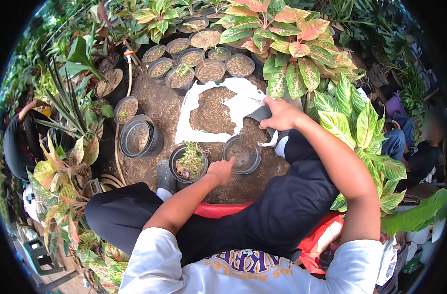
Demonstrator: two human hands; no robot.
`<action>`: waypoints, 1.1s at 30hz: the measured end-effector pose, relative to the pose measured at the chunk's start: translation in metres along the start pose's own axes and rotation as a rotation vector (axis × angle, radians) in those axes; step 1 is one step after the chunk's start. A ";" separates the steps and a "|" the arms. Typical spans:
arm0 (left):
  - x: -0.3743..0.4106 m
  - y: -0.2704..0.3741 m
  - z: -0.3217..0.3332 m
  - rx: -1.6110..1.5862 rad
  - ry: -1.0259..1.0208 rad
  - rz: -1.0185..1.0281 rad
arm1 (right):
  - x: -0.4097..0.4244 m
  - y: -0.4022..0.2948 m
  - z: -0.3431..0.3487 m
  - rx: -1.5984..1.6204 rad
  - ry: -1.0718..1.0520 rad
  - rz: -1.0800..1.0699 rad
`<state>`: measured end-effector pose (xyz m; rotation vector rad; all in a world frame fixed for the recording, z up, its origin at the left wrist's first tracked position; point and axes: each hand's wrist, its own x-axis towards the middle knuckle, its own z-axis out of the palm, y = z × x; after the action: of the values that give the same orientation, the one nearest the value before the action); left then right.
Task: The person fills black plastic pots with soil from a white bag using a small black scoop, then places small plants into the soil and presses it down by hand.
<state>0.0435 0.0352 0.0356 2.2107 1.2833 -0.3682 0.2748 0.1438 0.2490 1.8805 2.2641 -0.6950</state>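
My right hand (282,114) grips a dark plastic scoop-like container (260,114), tilted so that loose soil falls from it into a black plastic pot (258,161). At that pot's left rim is my left hand (222,171), its index finger extended against the rim; whether it grips the rim I cannot tell. Left of this hand stands a black pot (175,158) with a small green plant (190,161) and a pink flower. Beyond the pots lies a white sack (186,117), opened out, with soil (212,112) on it.
Several soil-filled pots (210,70) stand beyond the sack. Stacked pots (155,137) and a hose (117,154) are at the left. Leafy potted plants (297,70) crowd both sides. One person (424,154) sits at far right, another (15,143) at far left.
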 end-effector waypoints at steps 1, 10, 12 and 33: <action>-0.006 0.003 0.002 0.000 -0.009 -0.002 | -0.003 -0.004 0.001 -0.023 -0.030 0.023; -0.011 -0.016 0.045 -0.033 0.106 0.039 | -0.009 -0.026 0.015 -0.212 -0.044 -0.036; -0.011 -0.016 0.050 -0.023 0.127 0.048 | -0.010 -0.028 0.018 -0.226 -0.046 -0.033; 0.021 -0.010 0.018 0.057 0.110 0.053 | -0.004 -0.041 0.043 -0.188 0.015 -0.071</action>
<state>0.0462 0.0435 0.0075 2.3371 1.2821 -0.2689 0.2281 0.1176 0.2234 1.7329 2.3238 -0.4589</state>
